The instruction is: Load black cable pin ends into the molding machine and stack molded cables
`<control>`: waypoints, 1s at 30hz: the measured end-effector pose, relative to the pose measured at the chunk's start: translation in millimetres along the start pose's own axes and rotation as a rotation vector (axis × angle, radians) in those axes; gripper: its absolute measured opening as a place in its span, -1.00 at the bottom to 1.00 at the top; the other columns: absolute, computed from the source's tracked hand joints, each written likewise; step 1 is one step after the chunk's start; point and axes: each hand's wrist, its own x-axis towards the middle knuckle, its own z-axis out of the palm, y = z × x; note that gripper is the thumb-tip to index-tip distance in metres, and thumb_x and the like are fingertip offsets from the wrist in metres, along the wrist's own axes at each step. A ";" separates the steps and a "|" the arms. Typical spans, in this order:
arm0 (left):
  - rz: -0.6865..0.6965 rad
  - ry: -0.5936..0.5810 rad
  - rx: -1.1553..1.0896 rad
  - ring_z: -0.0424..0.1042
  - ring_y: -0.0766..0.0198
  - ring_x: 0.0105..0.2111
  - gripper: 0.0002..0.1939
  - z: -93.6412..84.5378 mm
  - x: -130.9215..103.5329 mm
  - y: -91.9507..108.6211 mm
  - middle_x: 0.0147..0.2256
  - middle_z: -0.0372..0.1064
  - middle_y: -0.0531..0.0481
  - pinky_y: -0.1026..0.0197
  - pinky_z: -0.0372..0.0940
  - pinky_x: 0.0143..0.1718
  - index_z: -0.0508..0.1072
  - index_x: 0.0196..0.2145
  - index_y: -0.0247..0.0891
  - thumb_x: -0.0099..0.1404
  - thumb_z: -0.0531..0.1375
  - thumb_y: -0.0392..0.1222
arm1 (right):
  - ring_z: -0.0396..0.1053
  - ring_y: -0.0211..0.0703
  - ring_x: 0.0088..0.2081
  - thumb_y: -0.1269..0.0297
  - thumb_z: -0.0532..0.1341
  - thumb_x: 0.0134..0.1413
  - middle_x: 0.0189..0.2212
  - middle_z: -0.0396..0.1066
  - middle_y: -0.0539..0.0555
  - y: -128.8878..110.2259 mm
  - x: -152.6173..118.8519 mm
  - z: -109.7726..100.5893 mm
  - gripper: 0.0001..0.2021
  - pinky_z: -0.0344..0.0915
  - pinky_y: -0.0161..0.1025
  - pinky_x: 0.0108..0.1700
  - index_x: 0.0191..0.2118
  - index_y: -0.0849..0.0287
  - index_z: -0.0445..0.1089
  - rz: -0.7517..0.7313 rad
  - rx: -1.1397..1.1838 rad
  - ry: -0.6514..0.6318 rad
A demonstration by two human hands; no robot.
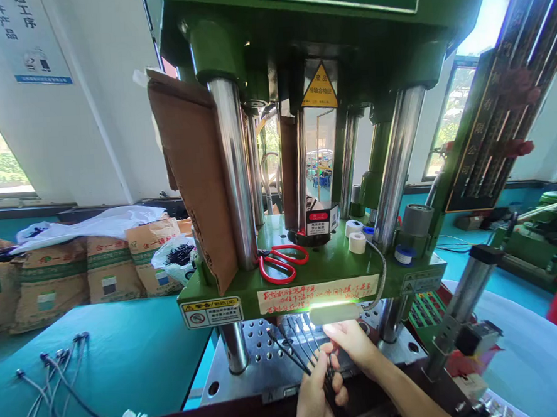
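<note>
A bundle of thin black cables (290, 354) rises from my left hand (318, 388), whose fingers are wrapped round it at the bottom centre. The cable ends fan out toward the perforated metal plate of the green press. Just above and to the right, my right hand (355, 345) reaches in under the glowing lamp (334, 312), close to the cable ends. Its fingertips are bent together, and what they hold, if anything, is too small to make out. Red-handled scissors (283, 263) lie on the press's green platform (329, 271).
More cables (58, 385) lie on the teal table (140, 343) at left. Chrome columns (235, 173) and a cardboard sheet (194, 176) stand above the platform. Tape rolls (357, 242) sit on it. A metal cylinder fixture (463, 304) stands at right.
</note>
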 end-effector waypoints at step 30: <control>-0.080 -0.063 -0.178 -0.03 0.57 -0.79 -0.85 -3.9 -0.8 5.3 -0.58 0.21 0.10 0.48 -0.14 -0.78 0.28 -0.29 -0.37 0.28 -0.02 -0.25 | 0.25 -0.30 -0.68 0.14 0.13 -0.18 -0.70 0.30 0.02 -9.5 0.6 -6.4 -0.71 0.27 -0.32 -0.60 -0.70 0.24 0.30 0.019 0.331 0.086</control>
